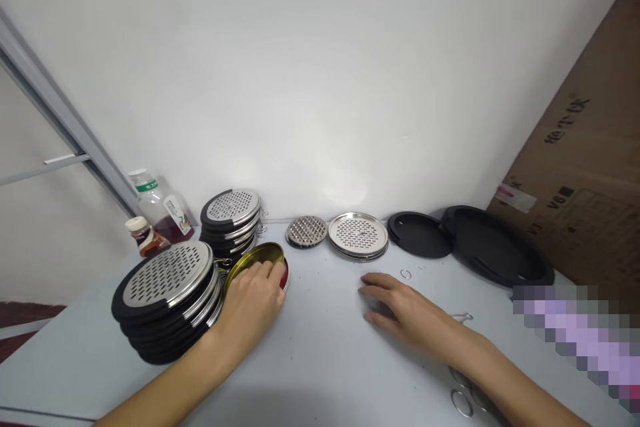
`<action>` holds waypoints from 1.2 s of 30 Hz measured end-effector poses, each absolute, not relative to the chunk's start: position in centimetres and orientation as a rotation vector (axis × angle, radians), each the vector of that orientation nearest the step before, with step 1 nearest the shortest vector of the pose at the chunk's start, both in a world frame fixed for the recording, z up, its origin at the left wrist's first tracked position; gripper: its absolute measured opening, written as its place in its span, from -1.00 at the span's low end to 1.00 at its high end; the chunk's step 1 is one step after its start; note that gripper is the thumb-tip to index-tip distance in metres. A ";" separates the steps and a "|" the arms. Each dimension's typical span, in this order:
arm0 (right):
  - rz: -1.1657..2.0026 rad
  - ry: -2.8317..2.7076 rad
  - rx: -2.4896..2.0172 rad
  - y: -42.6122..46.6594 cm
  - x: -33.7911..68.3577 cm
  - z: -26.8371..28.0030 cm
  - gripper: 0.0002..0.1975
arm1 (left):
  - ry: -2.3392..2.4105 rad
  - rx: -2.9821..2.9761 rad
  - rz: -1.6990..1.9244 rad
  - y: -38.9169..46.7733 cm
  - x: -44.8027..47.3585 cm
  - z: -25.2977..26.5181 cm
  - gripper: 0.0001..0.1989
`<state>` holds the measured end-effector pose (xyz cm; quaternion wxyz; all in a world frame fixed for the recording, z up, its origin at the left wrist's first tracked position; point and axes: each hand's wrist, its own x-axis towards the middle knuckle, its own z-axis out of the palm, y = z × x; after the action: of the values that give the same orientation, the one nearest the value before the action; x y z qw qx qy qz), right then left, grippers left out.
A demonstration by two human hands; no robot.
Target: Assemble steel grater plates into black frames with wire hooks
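My left hand is curled over the near rim of a shallow gold-coloured round tin, its fingertips hidden inside. Something red and a silver rim show beside those fingers. To the left of this hand rises a stack of round graters with perforated metal faces and black edges. My right hand hovers over or rests on the table, fingers apart and holding nothing. Near it lie a small metal ring and a wire piece. More rings lie under my right forearm, partly covered.
Along the wall stand another grater stack, a small coarse grating disc, silver perforated discs and black round trays. Two bottles stand at the back left. A cardboard box borders the right side.
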<state>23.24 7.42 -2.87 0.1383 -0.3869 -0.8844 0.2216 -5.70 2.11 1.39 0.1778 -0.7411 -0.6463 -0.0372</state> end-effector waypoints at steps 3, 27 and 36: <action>0.687 -2.546 -1.126 7.6 23.5 -2.7 -0.63 | -1.671 -2.144 -0.227 2.1 -5.9 2.0 -0.80; 1.047 -2.518 -1.115 8.4 26.1 -1.0 -0.29 | -1.759 -3.229 -0.555 3.0 -3.9 -1.7 0.24; 0.989 -2.723 -1.208 7.7 24.7 -2.6 0.33 | -1.699 -3.310 -0.583 3.1 -4.9 -4.6 0.31</action>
<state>24.70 7.65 -2.63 0.0013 -0.3848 -0.8676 0.3151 -4.93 3.08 -4.63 -0.3070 -0.8364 -0.4294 -0.1475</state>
